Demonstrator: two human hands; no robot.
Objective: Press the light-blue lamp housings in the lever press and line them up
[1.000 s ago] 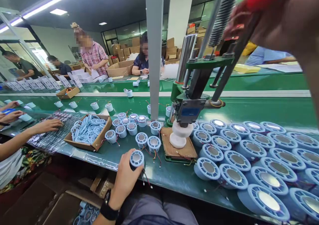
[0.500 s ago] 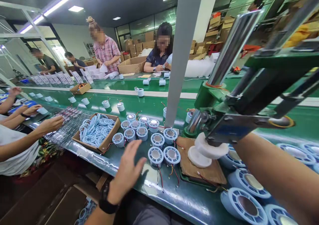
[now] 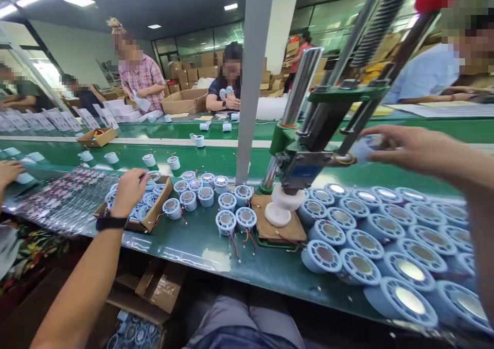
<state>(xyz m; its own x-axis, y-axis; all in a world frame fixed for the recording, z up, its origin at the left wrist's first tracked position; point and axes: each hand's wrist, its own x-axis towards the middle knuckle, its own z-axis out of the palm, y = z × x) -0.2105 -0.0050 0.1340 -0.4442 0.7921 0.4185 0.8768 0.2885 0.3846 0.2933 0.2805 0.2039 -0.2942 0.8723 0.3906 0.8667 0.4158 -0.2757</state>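
Note:
My left hand (image 3: 130, 190) is over the cardboard box of blue rings (image 3: 170, 188), its fingers pressed together; what they hold, if anything, is hidden. Out to the right, beyond the press, my right hand (image 3: 397, 145) grips a light-blue round part (image 3: 365, 149). The green hand press (image 3: 309, 166) stands between my hands, its white upper pad (image 3: 287, 197) just above a white disc (image 3: 278, 214) on a brown board (image 3: 266, 230). Blue motor units (image 3: 226, 220) with thin wires stand left of the press.
Many blue motor units (image 3: 365, 242) crowd the bench right of the press. A grey post (image 3: 252, 81) rises behind the bench. Across the green belt (image 3: 162, 156), several people work. Another person's hand (image 3: 10, 173) shows at the far left. An open box of blue parts (image 3: 135, 333) lies below.
My left hand has moved left and forward to the box of rings. My right arm has swung out from behind the press, and its hand now shows with a blue part. The view has shifted right.

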